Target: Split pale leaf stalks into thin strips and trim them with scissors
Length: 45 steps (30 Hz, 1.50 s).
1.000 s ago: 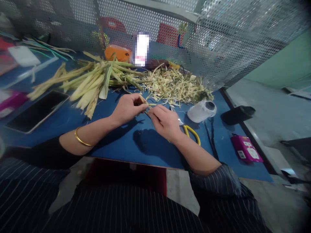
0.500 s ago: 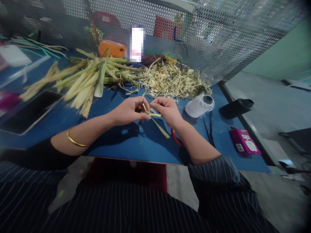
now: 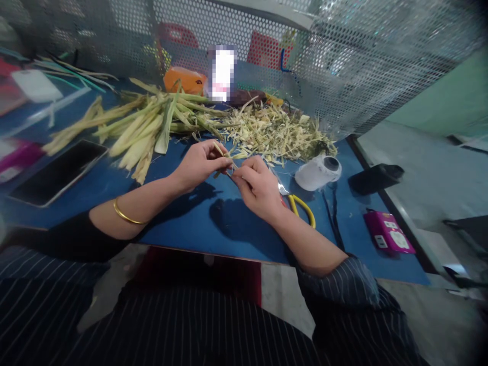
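Above the blue table, my left hand (image 3: 206, 161) pinches a small piece of woven corn husk strips (image 3: 218, 148) between thumb and fingers. My right hand (image 3: 258, 187) is closed right beside it, its fingertips gripping the end of a husk strip (image 3: 234, 165). Both sets of fingers cover much of the piece. Scissors (image 3: 303, 209) with yellow and red handles lie on the table just beyond my right wrist, partly hidden by it. Behind my hands spreads a heap of shredded husk (image 3: 276, 129), with a bundle of long corn husks (image 3: 143, 127) to its left.
A spool of white thread (image 3: 314, 175) and a black cylinder (image 3: 375, 179) stand to the right, near a purple packet (image 3: 389, 233). At left lies a dark-screened phone or tablet (image 3: 57, 173). A perforated metal panel (image 3: 244, 30) rises behind; an orange packet (image 3: 185, 80) sits before it.
My right hand has turned and come down, pulling a strip that earlier hung loose toward the lower right. The scissors show more now. The whole view has shifted slightly.
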Tool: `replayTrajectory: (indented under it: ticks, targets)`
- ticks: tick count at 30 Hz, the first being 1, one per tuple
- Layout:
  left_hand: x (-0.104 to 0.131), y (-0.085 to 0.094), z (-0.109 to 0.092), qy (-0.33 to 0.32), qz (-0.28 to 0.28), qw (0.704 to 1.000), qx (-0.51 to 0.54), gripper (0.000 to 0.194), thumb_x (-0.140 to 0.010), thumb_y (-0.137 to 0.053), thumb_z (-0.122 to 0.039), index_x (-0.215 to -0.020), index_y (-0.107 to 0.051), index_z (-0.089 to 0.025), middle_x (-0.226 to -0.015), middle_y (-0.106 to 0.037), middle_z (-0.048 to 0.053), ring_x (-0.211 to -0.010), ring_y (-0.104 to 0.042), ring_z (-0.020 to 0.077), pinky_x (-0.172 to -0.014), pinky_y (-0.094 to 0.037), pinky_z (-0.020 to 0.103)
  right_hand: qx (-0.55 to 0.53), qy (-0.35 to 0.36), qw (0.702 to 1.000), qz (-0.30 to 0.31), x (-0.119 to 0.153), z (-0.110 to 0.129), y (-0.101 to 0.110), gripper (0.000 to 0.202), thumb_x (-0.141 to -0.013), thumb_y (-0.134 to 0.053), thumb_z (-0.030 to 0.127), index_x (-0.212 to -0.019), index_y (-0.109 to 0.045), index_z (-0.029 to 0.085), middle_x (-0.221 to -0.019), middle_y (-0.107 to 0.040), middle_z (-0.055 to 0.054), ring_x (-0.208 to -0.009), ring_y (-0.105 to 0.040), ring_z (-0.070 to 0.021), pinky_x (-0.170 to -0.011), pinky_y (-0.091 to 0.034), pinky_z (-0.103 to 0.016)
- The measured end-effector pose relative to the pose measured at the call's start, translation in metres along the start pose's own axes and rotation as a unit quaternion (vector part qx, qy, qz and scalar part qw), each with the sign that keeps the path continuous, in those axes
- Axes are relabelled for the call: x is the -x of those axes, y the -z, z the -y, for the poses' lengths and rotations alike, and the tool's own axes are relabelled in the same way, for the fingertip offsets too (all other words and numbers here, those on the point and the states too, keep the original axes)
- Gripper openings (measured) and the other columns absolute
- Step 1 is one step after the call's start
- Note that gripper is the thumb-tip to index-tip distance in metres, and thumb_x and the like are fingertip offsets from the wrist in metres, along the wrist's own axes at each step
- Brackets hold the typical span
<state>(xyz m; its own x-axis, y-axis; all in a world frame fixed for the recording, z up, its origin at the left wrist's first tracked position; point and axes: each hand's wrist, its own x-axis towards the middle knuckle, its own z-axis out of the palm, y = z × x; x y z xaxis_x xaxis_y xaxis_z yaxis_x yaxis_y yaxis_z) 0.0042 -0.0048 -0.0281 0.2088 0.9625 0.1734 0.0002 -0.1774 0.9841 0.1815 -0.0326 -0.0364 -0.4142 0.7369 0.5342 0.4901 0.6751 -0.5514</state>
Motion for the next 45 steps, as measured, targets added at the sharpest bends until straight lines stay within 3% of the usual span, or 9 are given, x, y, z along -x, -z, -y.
replayTrajectory:
  ticks: [4, 13, 22, 25, 28, 31, 34, 40, 45]
  targets:
    - [0.0, -0.001, 0.003, -0.005, -0.024, 0.999, -0.029, 0.021, -0.067, -0.075, -0.022, -0.077, -0.058, -0.015, -0.062, -0.061, -0.002, -0.056, -0.058, 0.0104, -0.054, -0.046, 0.023, -0.061, 0.085, 0.994, 0.017, 0.003, 0.007, -0.002, 0.016, -0.094, -0.041, 0.016, -0.085, -0.053, 0.022, -0.104, -0.06, -0.008, -0.096, -0.058, -0.0155, -0.082, -0.046, -0.032]
    - [-0.002, 0.004, 0.001, 0.023, 0.005, 1.0, 0.004, 0.019, -0.066, -0.074, -0.021, -0.077, -0.059, -0.014, -0.063, -0.066, 0.003, -0.057, -0.062, 0.0136, -0.051, -0.046, 0.024, -0.095, 0.072, 0.993, 0.017, 0.001, -0.001, 0.003, 0.014, -0.096, -0.037, 0.02, -0.084, -0.043, 0.022, -0.084, -0.052, -0.004, -0.08, -0.05, -0.015, -0.074, -0.043, -0.033]
    - [0.005, 0.0, 0.003, -0.089, -0.017, 0.974, -0.207, 0.008, -0.066, -0.066, -0.019, -0.072, -0.065, -0.015, -0.068, -0.068, 0.002, -0.063, -0.062, 0.0142, -0.056, -0.045, 0.023, -0.001, 0.162, 0.982, 0.096, 0.004, 0.01, -0.001, 0.014, -0.09, -0.035, 0.013, -0.081, -0.04, 0.023, -0.082, -0.053, -0.006, -0.078, -0.046, -0.0177, -0.07, -0.042, -0.034]
    - [0.007, 0.0, 0.002, -0.107, 0.006, 0.964, -0.242, 0.007, -0.066, -0.064, -0.018, -0.072, -0.067, -0.015, -0.069, -0.069, 0.003, -0.065, -0.063, 0.0147, -0.057, -0.044, 0.023, -0.08, 0.109, 0.987, 0.083, 0.002, 0.012, 0.005, 0.014, -0.092, -0.037, 0.018, -0.081, -0.044, 0.022, -0.08, -0.053, -0.005, -0.077, -0.049, -0.0163, -0.072, -0.043, -0.033]
    - [0.009, 0.002, -0.002, -0.107, 0.086, 0.956, -0.259, 0.007, -0.067, -0.063, -0.016, -0.072, -0.068, -0.016, -0.064, -0.067, 0.001, -0.061, -0.061, 0.0134, -0.056, -0.044, 0.023, -0.214, -0.006, 0.975, 0.055, -0.003, 0.007, 0.012, 0.017, -0.093, -0.044, 0.026, -0.078, -0.049, 0.021, -0.079, -0.054, -0.003, -0.074, -0.052, -0.0148, -0.072, -0.045, -0.031]
    - [0.01, 0.004, -0.008, -0.09, 0.181, 0.95, -0.237, 0.007, -0.067, -0.067, -0.017, -0.074, -0.069, -0.016, -0.066, -0.069, 0.0, -0.061, -0.062, 0.0134, -0.058, -0.046, 0.023, -0.359, -0.115, 0.925, 0.05, -0.009, -0.005, 0.015, 0.018, -0.089, -0.052, 0.032, -0.075, -0.051, 0.02, -0.076, -0.055, -0.002, -0.069, -0.054, -0.0137, -0.069, -0.047, -0.031]
    - [0.011, 0.005, -0.013, -0.052, 0.21, 0.963, -0.16, 0.011, -0.066, -0.074, -0.022, -0.074, -0.069, -0.016, -0.068, -0.07, 0.003, -0.062, -0.065, 0.0154, -0.058, -0.048, 0.025, -0.444, -0.198, 0.872, 0.061, -0.012, -0.016, 0.013, 0.021, -0.082, -0.059, 0.036, -0.073, -0.05, 0.02, -0.074, -0.054, -0.001, -0.065, -0.053, -0.0128, -0.066, -0.049, -0.03]
    - [0.006, 0.004, -0.007, -0.034, 0.04, 0.998, -0.046, 0.019, -0.066, -0.078, -0.025, -0.074, -0.064, -0.016, -0.064, -0.067, 0.002, -0.056, -0.063, 0.0148, -0.054, -0.048, 0.027, -0.488, -0.22, 0.843, 0.05, -0.009, -0.022, -0.003, 0.019, -0.081, -0.059, 0.036, -0.077, -0.047, 0.021, -0.075, -0.054, 0.0, -0.069, -0.056, -0.0122, -0.072, -0.051, -0.032]
    - [0.002, 0.001, 0.002, -0.063, -0.056, 0.992, -0.096, 0.015, -0.067, -0.074, -0.023, -0.074, -0.062, -0.015, -0.063, -0.067, 0.002, -0.057, -0.063, 0.0149, -0.054, -0.048, 0.026, -0.419, -0.145, 0.896, 0.01, -0.002, -0.007, -0.01, 0.015, -0.088, -0.052, 0.033, -0.079, -0.053, 0.021, -0.08, -0.056, -0.001, -0.074, -0.058, -0.0127, -0.076, -0.05, -0.032]
